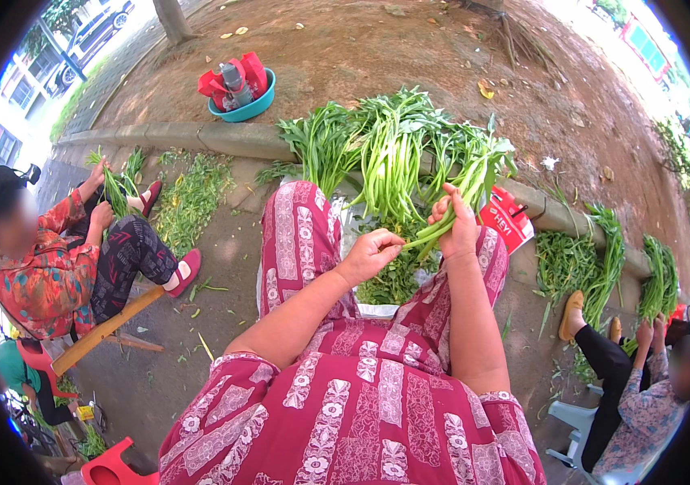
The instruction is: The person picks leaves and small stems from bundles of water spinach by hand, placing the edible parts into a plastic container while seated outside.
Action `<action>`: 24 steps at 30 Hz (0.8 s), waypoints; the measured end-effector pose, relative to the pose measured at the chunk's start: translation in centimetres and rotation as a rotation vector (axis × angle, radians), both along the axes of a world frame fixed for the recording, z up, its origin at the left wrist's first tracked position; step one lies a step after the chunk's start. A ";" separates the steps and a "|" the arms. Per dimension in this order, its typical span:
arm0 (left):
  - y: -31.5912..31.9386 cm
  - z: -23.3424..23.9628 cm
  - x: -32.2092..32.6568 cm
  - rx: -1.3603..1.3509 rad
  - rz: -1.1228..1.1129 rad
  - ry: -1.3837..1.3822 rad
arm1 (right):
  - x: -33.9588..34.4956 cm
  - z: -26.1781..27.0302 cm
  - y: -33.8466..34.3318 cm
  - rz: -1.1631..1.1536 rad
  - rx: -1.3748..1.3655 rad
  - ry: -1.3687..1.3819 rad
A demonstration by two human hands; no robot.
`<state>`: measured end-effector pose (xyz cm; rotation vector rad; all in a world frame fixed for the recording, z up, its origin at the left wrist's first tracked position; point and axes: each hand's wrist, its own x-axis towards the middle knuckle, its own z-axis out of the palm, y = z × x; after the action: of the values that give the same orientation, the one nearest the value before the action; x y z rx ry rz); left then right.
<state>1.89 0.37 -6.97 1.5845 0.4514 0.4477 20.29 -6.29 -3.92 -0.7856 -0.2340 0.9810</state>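
My right hand (456, 224) is closed around a bunch of long green stems with leaves (481, 170), which look like water spinach. The cut stem ends point down and left towards my left hand (371, 256). Thumb and fingertips of that hand pinch the end of one stem. Just beyond my knees, a big pile of leafy stalks (390, 176) lies over the stone kerb. Between my legs, loose leaves and trimmings (390, 276) rest on a pale sheet or container whose form is partly hidden.
A teal basin (251, 111) with red bags and a grey bottle sits past the kerb (181, 136). Beside my right knee stands a red and white bag (507, 219). A person (41, 260) at left and another (642, 412) at right handle greens. A red plastic stool (117, 467) is at lower left.
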 end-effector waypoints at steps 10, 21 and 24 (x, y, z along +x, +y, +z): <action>-0.3 0.0 -0.3 0.396 -0.110 -0.048 | -0.5 -0.1 0.1 0.078 -0.019 -0.084; -0.7 0.3 -0.1 0.412 -0.049 -0.061 | -1.5 0.3 0.4 0.105 -0.088 -0.109; -0.7 0.0 0.0 0.344 0.032 -0.038 | -1.5 0.6 0.2 0.070 -0.070 -0.095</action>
<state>1.86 -0.29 -6.94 1.8978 0.3848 0.6032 18.75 -6.05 -3.28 -0.8944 -0.3122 1.0229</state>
